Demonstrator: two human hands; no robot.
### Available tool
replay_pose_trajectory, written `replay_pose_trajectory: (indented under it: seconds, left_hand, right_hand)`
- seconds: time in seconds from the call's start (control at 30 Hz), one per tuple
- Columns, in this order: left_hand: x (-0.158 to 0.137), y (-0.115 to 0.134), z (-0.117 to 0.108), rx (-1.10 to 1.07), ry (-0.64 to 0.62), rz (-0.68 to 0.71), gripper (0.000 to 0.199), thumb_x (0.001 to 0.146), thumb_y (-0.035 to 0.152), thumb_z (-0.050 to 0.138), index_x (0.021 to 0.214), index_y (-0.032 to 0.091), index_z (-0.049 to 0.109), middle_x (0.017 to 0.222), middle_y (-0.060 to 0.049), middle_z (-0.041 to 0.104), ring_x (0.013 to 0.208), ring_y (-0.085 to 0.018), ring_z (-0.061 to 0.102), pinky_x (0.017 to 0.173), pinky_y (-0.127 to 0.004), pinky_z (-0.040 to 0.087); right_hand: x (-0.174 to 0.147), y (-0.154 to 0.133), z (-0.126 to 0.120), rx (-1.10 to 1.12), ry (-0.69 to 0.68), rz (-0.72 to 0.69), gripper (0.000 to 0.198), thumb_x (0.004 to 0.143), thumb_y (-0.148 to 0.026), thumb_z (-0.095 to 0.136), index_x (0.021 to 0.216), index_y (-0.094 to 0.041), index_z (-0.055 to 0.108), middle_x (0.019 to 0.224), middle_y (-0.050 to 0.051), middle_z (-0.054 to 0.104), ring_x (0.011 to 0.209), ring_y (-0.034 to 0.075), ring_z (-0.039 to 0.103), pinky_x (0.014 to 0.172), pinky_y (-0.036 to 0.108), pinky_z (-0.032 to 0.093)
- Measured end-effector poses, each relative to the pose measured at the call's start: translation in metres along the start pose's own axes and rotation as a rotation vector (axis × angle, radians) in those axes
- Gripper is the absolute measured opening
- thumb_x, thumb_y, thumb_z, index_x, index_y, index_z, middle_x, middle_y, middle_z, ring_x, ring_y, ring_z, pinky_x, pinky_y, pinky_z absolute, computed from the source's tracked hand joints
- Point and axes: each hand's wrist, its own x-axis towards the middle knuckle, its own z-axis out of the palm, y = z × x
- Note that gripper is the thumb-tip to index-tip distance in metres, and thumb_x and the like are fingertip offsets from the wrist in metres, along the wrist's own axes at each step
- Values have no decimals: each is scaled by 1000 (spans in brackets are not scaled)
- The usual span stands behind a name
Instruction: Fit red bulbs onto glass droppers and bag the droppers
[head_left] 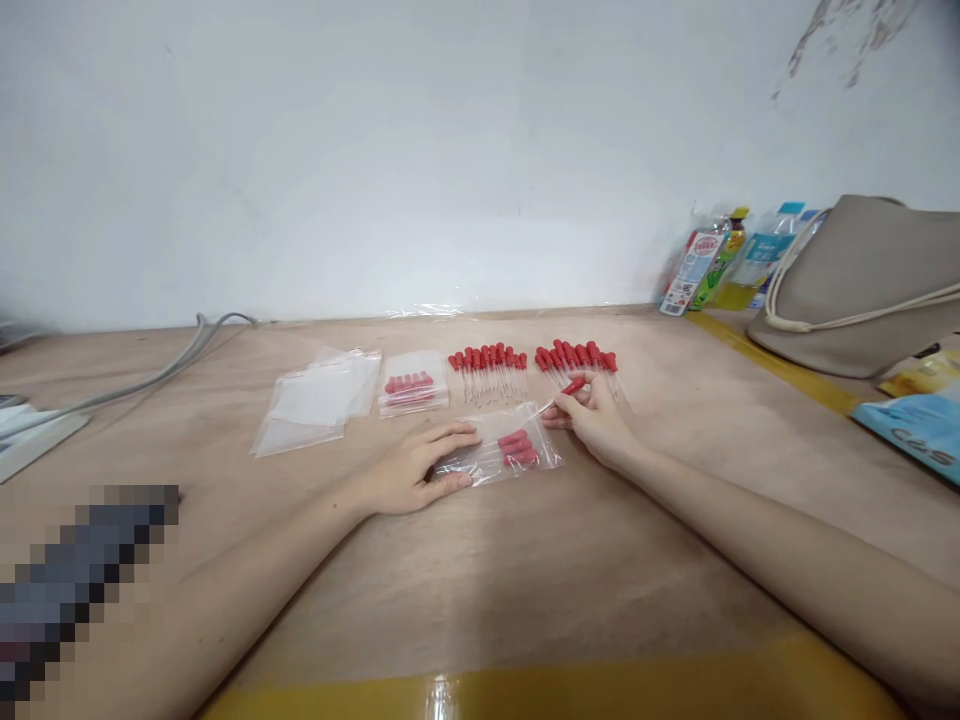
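My right hand [589,412] pinches a dropper [574,385] by its red rubber bulb, and its clear tube points down and left at the open-looking right end of a clear plastic bag [551,458]. Inside that bag lie several droppers with red bulbs [516,448]. My left hand [420,465] rests on the bag's left end, thumb and fingers spread apart and pressing it to the table. Behind the bag, one row of droppers [487,358] lies with bulbs toward the wall. A second group of droppers [577,355] lies just beyond my right hand.
Filled bags of droppers [412,390] are stacked left of the rows, beside flat clear bags [315,400]. A grey cable [172,368] runs along the left. Bottles [761,260], a grey bag [862,290] and a blue packet [907,430] stand or lie at right.
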Motion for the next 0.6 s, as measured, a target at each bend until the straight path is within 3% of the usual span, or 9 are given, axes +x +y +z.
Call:
replay_pose_trajectory:
  seconds: [0.2,0.37,0.6]
  left_hand:
    - [0,-1,0,3,4,3,48,86,41,46,131,27,37,136,-5,39,124,-21,38,104,-41,33]
    - [1,1,0,2,7,-17,50,86,42,47,132,25,36,135,-6,41,123,-22,38,103,-40,34]
    - [1,4,-2,9,15,-24,52,86,42,46,133,25,33,135,-5,41,124,-22,37,103,-41,33]
  right_hand:
    - [-8,-4,-6,-84,-56,41,29,76,-19,51,98,-23,32,63,-7,52,56,11,60,63,30,56]
    - [-5,-6,-9,8,-124,125,11,80,-17,47,89,-20,42,71,-2,56,68,10,62,74,30,54]
    - [-2,-8,-15,-275,-353,154,12,74,-16,56,86,-13,57,60,-4,56,49,5,50,54,19,46]
